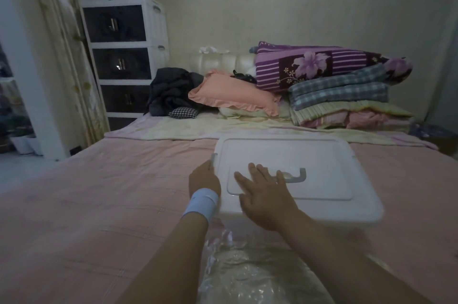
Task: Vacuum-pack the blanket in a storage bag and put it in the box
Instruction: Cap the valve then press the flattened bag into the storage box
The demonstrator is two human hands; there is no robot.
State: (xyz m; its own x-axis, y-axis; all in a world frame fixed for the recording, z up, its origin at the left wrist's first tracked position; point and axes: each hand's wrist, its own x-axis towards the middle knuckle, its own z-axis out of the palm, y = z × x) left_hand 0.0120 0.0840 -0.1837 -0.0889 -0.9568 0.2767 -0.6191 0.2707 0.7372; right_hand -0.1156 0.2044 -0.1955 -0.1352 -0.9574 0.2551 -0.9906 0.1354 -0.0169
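1. Box (322,162): white, closed, resting on the bed (86,204), right of centre.
2. Left hand (204,178): fingers curled at the box's left edge, gripping it.
3. Right hand (265,194): flat on the box top, fingers spread, beside the handle (301,176).
4. Bag (247,274): clear, crumpled, at the bed's near edge, just before the box; contents not discernible.
5. Bedding (347,95): folded, stacked at the far right corner.

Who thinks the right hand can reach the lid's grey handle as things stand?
Probably yes: the right hand lies flat on the lid, its fingers beside the grey handle, with nothing between them.
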